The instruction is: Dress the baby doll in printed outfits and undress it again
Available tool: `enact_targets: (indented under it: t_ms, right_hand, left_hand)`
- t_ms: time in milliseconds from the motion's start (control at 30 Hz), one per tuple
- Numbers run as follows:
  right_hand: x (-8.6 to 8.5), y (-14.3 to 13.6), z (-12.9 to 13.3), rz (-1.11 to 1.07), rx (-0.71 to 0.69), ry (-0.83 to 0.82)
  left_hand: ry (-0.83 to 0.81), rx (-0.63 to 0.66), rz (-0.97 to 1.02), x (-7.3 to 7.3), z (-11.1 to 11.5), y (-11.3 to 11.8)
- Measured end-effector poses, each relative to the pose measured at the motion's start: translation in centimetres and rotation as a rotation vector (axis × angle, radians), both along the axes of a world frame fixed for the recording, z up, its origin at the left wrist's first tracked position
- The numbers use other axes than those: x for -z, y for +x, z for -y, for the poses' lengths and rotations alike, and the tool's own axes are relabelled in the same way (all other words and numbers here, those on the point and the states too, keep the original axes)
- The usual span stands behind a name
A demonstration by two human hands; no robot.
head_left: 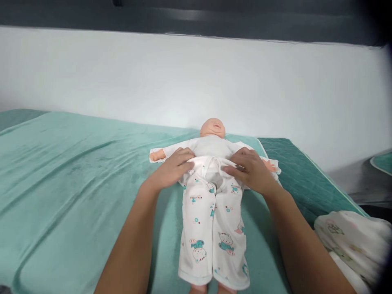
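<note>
A baby doll (212,127) lies on its back with its head toward the wall and its arms spread in white sleeves. White pants (199,220) printed with cartoon animals cover its legs, and its feet show below the cuffs. My left hand (177,165) pinches the waistband at its left side. On the opposite side, my right hand (249,168) has its fingers closed on the waistband. Between my hands the front of the waistband is gathered, with an opening below it.
The doll rests on a wrinkled green sheet (76,183). Folded white printed cloth (352,237) lies at the lower right. Behind the bed stands a white wall (183,81), and a darker green quilted pad (294,171) shows at the right.
</note>
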State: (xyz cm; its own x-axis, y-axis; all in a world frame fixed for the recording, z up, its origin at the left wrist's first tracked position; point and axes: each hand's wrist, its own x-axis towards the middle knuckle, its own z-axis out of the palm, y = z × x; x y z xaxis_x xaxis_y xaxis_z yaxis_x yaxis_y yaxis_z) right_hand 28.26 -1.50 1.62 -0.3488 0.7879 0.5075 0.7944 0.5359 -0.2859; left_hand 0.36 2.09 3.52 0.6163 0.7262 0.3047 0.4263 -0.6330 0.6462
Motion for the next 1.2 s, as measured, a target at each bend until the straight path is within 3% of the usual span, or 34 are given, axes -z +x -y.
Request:
enact_targets:
  t_ms: [200,567,900,1067,1200]
  right_hand:
    - [0.1,1.2,1.4,-0.007,-0.039,-0.090]
    - [1.7,-0.2,1.7,-0.044,0.050,0.159]
    - [1.8,-0.9,1.8,-0.034,0.060,0.342]
    - [2.2,-0.9,2.0,0.001,0.057,0.421]
    - [2.3,-0.8,2.2,0.059,0.087,0.424]
  left_hand:
    - [-0.104,0.092,-0.138,-0.1,0.2,-1.8]
    - [0.097,-0.002,-0.136,1.0,-0.1,-0.1]
    - [0.147,-0.044,-0.081,1.4,-0.1,0.6]
    - [0.183,-0.089,-0.022,2.7,1.1,0.9]
    - [0.240,-0.222,0.025,4.2,2.4,1.2]
